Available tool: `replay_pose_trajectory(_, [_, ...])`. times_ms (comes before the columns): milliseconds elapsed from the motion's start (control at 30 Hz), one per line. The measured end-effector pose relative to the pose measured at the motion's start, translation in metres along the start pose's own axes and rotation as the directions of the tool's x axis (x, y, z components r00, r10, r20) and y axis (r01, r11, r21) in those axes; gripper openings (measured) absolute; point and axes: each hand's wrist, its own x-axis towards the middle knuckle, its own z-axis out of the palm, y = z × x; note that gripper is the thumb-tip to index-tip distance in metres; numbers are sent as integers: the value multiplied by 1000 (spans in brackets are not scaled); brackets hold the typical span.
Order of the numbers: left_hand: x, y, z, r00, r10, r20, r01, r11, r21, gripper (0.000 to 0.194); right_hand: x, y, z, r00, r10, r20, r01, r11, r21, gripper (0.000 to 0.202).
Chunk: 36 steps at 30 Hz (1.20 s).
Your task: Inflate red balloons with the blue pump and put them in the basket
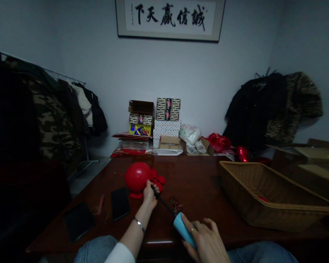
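Observation:
A round, inflated red balloon (137,176) is over the dark wooden table. My left hand (150,193) is closed at its lower right side, where the balloon meets the black tip of a hand pump. The light blue pump body (184,230) slants down to the right, with my right hand (204,237) around it, thumb along its side. Behind my left hand lie several flat red balloons (157,178). A small tangle of coloured strings (176,204) rests beside the pump's black rod.
A wicker basket (285,208) with something red inside stands at the right. Left on the table are a black phone-like object (120,204), a dark flat item (79,221) and a small red stick (100,204). Boxes (167,126) are stacked at the back.

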Motion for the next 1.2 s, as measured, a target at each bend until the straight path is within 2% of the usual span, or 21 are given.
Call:
replay_pose_trajectory(133, [-5, -6, 2, 1000, -12, 6, 12, 1000, 2, 30, 22, -11, -7, 997, 45, 54, -46, 999, 2, 59])
replay_pose_trajectory(333, [-14, -19, 5, 997, -71, 12, 71, 997, 25, 34, 57, -29, -4, 992, 69, 103, -67, 997, -25, 56])
replay_pose_trajectory(500, [-18, -22, 5, 997, -75, 2, 74, 996, 55, 29, 65, -34, 1, 990, 86, 116, -80, 995, -56, 55])
replay_pose_trajectory(900, [-11, -18, 1, 998, -52, 17, 51, 996, 74, 33, 51, -32, 3, 992, 82, 100, -83, 996, 9, 57])
replay_pose_trajectory(1200, [-4, -7, -3, 1000, -19, 7, 19, 998, 60, 30, 1, -1, 15, 1000, -3, 21, 1, 997, 75, 66])
